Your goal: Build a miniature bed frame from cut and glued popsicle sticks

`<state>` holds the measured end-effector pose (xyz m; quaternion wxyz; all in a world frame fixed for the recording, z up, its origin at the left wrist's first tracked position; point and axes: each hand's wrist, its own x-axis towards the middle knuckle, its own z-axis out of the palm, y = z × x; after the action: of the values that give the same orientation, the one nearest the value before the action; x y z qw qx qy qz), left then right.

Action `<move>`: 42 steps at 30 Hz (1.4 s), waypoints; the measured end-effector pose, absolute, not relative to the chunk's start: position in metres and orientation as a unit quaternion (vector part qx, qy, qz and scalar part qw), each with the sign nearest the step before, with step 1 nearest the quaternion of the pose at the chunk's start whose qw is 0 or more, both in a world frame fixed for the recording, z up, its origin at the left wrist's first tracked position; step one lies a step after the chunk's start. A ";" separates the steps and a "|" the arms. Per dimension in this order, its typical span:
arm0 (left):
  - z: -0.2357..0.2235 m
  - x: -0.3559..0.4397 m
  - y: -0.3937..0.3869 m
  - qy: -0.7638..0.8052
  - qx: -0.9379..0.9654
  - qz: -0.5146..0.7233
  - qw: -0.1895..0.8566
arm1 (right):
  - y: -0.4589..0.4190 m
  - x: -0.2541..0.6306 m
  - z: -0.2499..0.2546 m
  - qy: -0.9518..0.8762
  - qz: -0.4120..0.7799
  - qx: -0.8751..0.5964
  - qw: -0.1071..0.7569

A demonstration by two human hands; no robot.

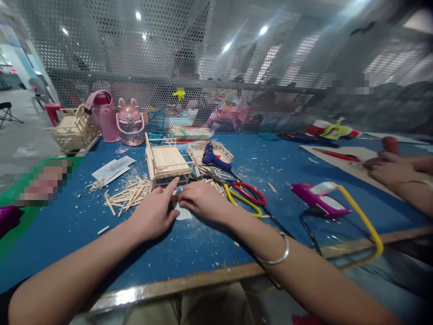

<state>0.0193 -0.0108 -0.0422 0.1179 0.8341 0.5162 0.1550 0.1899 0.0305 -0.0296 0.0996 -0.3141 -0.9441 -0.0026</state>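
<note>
My left hand [154, 212] and my right hand [203, 201] meet at the middle of the blue table [209, 243], fingers curled together over a small white piece [183, 213]. What they pinch between the fingertips is too small to make out. Just beyond the fingers stands a small bed-shaped model of wooden sticks [166, 163]. Loose wooden sticks [126, 195] lie scattered left of it. Red and yellow scissors [245, 196] lie right of my right hand. My right wrist wears a silver bangle [275, 258].
A blue glue gun [213, 159] lies behind the model, a purple one [320, 201] with a yellow cable to the right. A stick basket [74, 128], a pink jug [103, 115] and a pink cup [130, 123] stand far left. Another person's hands [394, 174] rest at right.
</note>
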 end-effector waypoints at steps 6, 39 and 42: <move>-0.039 0.019 -0.013 0.538 0.828 0.120 0.101 | 0.024 0.191 -0.042 -0.950 -0.054 -0.281 0.127; -0.040 0.020 -0.009 0.548 0.819 0.112 0.129 | 0.033 0.198 -0.046 -0.969 -0.003 -0.217 0.118; -0.041 0.021 -0.008 0.549 0.819 0.106 0.126 | 0.035 0.198 -0.046 -0.970 0.008 -0.215 0.115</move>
<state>0.0206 -0.0083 -0.0409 0.1262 0.8192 0.5493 0.1060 0.1980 0.0353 -0.0464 0.1146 -0.2146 -0.9699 0.0076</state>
